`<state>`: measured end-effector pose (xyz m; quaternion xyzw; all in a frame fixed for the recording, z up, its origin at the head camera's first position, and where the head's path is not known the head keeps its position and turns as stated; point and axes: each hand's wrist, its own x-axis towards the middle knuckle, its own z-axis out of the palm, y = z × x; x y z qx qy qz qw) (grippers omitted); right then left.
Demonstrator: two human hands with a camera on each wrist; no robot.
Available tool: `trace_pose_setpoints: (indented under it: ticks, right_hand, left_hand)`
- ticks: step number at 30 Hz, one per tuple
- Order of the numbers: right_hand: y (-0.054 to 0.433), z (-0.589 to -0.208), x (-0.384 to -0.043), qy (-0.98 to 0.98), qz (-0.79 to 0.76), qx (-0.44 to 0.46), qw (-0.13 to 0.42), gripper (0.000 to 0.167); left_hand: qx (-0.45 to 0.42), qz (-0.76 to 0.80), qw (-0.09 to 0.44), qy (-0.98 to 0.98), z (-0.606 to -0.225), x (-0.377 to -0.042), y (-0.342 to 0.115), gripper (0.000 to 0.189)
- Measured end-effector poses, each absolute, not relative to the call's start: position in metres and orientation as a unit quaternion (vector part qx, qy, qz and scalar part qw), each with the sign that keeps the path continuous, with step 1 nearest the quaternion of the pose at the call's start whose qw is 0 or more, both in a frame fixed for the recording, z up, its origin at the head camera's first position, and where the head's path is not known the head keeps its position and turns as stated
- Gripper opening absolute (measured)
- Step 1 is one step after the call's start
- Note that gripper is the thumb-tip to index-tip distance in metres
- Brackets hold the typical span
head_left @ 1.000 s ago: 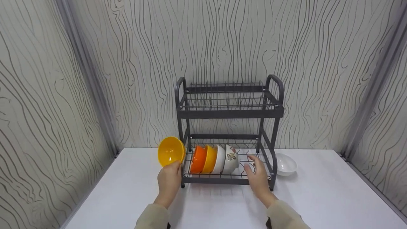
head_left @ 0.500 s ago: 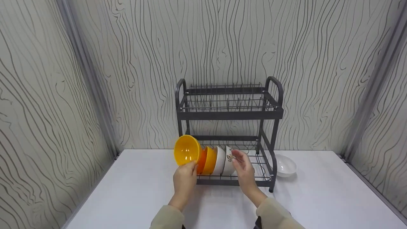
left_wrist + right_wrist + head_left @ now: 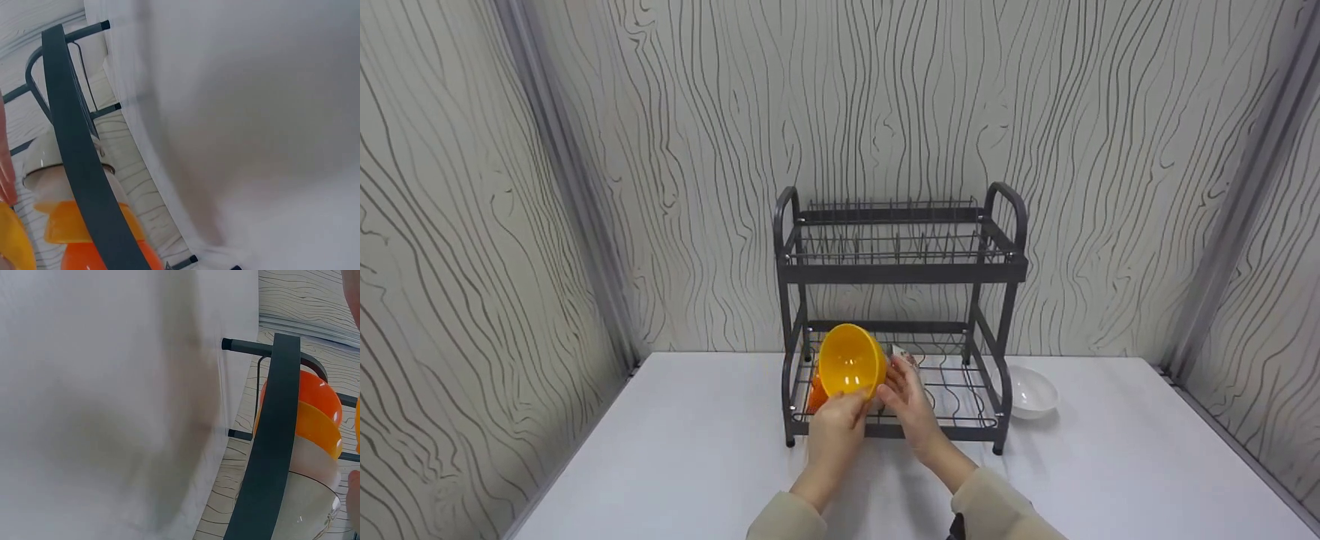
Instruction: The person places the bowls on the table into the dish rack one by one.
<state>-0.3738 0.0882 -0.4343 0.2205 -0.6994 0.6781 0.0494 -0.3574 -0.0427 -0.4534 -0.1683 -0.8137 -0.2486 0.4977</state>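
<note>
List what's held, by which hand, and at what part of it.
Yellow bowl: left hand pinches its lower rim. Right hand is at the bowl's outer side; can't tell if it grips too.

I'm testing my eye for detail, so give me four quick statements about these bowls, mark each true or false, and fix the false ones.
1. A white bowl stands on the table beside the rack. True.
2. The floral bowl is on the upper tier. False: it's on the lower tier.
3. The left hand holds a yellow bowl. True.
4. The orange bowl is directly beside the floral bowl. False: another yellow one and another white one stand between them.
</note>
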Motion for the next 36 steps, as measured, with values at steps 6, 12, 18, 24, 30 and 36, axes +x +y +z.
trace_pose_setpoints:
  ticks: [6,12,18,24,30,36]
  right_hand:
    - [0.088,-0.434,-0.372,-0.702,0.686,0.188,0.031,0.059]
    - [0.09,-0.433,-0.373,-0.692,0.704,0.16,0.026,0.058]
    - [0.092,-0.431,-0.374,-0.689,0.712,0.129,0.042,0.062]
    - [0.095,-0.43,-0.374,-0.701,0.701,0.114,0.058,0.058]
    - [0.101,-0.43,-0.375,-0.7,0.701,0.112,0.071,0.05]
    - [0.113,-0.43,-0.377,-0.696,0.706,0.097,0.087,0.051]
  left_hand:
    - [-0.187,-0.267,0.477,-0.816,-0.456,-0.352,-0.032,0.005]
    - [-0.191,-0.292,0.45,-0.822,-0.456,-0.35,-0.028,0.006]
    - [-0.191,-0.31,0.417,-0.833,-0.453,-0.349,-0.026,0.006]
    - [-0.202,-0.309,0.39,-0.844,-0.451,-0.349,-0.025,0.012]
    - [-0.209,-0.284,0.375,-0.857,-0.454,-0.351,-0.027,0.022]
    - [-0.221,-0.27,0.38,-0.857,-0.462,-0.354,-0.035,0.033]
